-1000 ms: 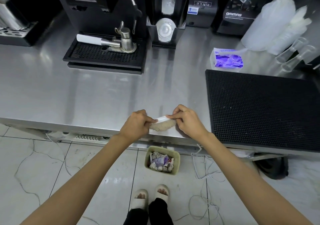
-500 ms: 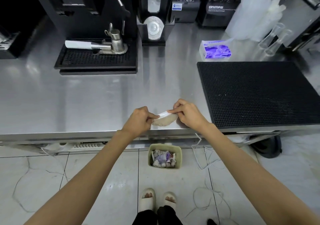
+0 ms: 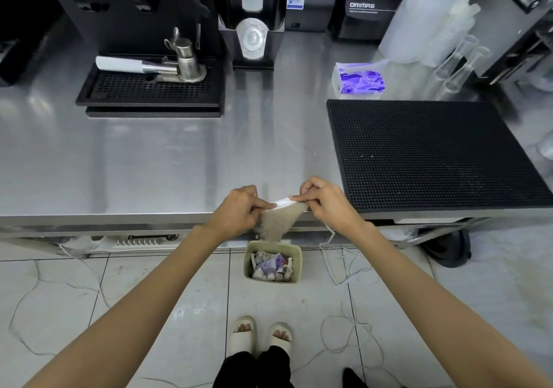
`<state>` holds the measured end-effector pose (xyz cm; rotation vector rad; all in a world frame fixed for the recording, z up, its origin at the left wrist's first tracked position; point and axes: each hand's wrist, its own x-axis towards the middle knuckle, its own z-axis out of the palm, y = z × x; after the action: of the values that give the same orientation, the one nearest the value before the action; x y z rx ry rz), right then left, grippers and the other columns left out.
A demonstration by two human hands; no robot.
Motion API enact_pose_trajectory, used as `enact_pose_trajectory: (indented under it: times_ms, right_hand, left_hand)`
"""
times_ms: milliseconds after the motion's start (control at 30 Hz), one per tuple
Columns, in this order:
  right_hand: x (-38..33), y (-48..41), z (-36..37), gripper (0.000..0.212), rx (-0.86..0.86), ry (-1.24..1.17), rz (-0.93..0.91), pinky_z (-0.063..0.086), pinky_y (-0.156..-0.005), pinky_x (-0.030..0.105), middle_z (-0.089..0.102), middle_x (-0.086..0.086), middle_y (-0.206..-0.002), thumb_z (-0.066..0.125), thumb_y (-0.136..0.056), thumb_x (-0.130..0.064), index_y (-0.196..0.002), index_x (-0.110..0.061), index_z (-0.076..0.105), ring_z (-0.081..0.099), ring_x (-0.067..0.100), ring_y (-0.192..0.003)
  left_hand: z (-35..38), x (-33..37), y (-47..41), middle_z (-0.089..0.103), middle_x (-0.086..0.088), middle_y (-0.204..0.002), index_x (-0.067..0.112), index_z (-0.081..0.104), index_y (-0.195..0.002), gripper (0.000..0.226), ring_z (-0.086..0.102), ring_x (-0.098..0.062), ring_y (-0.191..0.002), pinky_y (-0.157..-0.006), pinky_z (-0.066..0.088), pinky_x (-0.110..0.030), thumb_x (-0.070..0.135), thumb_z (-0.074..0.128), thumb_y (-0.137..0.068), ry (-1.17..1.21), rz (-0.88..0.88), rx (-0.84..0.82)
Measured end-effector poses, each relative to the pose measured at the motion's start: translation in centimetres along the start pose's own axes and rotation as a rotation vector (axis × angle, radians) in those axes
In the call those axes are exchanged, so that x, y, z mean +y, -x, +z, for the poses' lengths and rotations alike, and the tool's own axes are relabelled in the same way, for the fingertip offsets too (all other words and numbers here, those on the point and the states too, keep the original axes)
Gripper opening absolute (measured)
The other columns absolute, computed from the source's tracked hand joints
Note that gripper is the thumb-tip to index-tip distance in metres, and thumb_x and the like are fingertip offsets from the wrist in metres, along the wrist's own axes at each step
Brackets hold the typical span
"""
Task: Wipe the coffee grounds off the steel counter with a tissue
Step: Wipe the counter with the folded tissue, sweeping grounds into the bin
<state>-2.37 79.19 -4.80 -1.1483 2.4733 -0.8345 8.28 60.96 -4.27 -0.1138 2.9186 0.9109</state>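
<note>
At the centre of the frame, just past the steel counter's (image 3: 149, 163) front edge, the soiled tissue (image 3: 276, 221) is pinched at its ends by the left hand (image 3: 239, 211) and right hand (image 3: 324, 205). It sags above the waste bin (image 3: 296, 263) and is best held cupped until dropped, so no grounds are spilled

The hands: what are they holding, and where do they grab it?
A tissue, pinched by its top edge: the left hand at its left end, the right hand at its right end. Its middle sags between them.
</note>
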Motion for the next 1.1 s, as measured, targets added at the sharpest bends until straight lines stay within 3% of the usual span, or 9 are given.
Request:
enact_pose_trajectory:
  times_ms: [100, 200, 467, 767, 900, 1000, 1100]
  right_hand:
    - [0.4, 1.6, 0.2, 0.028, 0.031, 0.002, -0.021, 0.051, -0.084, 0.029, 0.057, 0.007, -0.092, 0.055, -0.086, 0.004, -0.103, -0.011, 0.071, 0.058, 0.018, -0.081]
    - [0.6, 2.7, 0.7, 0.027, 0.076, 0.0, -0.042, 0.053, -0.084, 0.031, 0.058, 0.008, -0.092, 0.058, -0.085, 0.003, -0.103, -0.011, 0.071, 0.057, 0.019, -0.079]
    - [0.6, 4.5, 1.9, 0.032, 0.162, 0.067, -0.135, 0.046, -0.076, 0.022, 0.058, 0.008, -0.085, 0.057, -0.083, 0.005, -0.105, -0.014, 0.071, 0.053, 0.02, -0.074]
    - [0.0, 4.8, 2.5, 0.032, 0.236, 0.11, -0.147, 0.052, -0.072, 0.03, 0.063, 0.009, -0.086, 0.063, -0.079, 0.007, -0.104, -0.012, 0.071, 0.059, 0.022, -0.078]
    - [-0.5, 3.5, 1.9, 0.031, 0.267, 0.098, -0.074, 0.04, -0.08, 0.027, 0.064, 0.004, -0.085, 0.06, -0.084, -0.003, -0.11, -0.018, 0.068, 0.056, 0.018, -0.081]
    - [-1.2, 1.9, 0.6, 0.03, 0.158, -0.08, 0.024, 0.037, -0.071, 0.009, 0.059, -0.002, -0.085, 0.056, -0.089, -0.007, -0.114, -0.02, 0.066, 0.048, -0.001, -0.069]
    - [-1.8, 0.4, -0.2, 0.03, 0.106, -0.257, 0.132, 0.046, -0.073, 0.015, 0.058, 0.0, -0.09, 0.052, -0.09, -0.003, -0.113, -0.017, 0.066, 0.054, 0.005, -0.072]
  left_hand:
    - [0.6, 0.6, 0.6, 0.05, -0.01, -0.078, 0.016, 0.067, -0.11, 0.033, 0.054, -0.026, -0.077, -0.073, 0.048, -0.034, -0.001, 0.055, -0.085, -0.023, 0.034, 0.017]
    - [1.2, 0.7, 1.2, 0.056, -0.015, -0.079, 0.015, 0.068, -0.108, 0.033, 0.055, -0.026, -0.074, -0.065, 0.043, -0.027, -0.004, 0.059, -0.082, -0.086, 0.076, 0.069]
    - [1.9, 0.1, 1.9, 0.055, -0.008, -0.069, 0.02, 0.073, -0.098, 0.043, 0.053, -0.023, -0.062, -0.055, 0.047, -0.029, -0.011, 0.07, -0.066, -0.216, 0.185, 0.142]
    - [1.4, -0.3, 2.3, 0.06, -0.007, -0.071, 0.019, 0.074, -0.095, 0.039, 0.058, -0.023, -0.064, -0.055, 0.048, -0.03, -0.004, 0.076, -0.064, -0.313, 0.23, 0.204]
    - [0.8, -0.8, 1.9, 0.063, -0.006, -0.078, 0.02, 0.069, -0.106, 0.032, 0.059, -0.025, -0.075, -0.068, 0.043, -0.03, 0.005, 0.059, -0.08, -0.177, 0.14, 0.236]
    - [0.0, -0.8, 1.3, 0.067, -0.006, -0.084, 0.019, 0.062, -0.11, 0.028, 0.06, -0.021, -0.079, -0.075, 0.049, -0.031, 0.007, 0.056, -0.086, 0.102, -0.059, 0.163]
    - [-1.3, -0.4, 0.7, 0.068, -0.011, -0.085, 0.016, 0.05, -0.099, 0.019, 0.066, -0.023, -0.077, -0.073, 0.054, -0.028, 0.004, 0.057, -0.085, 0.374, -0.215, 0.134]
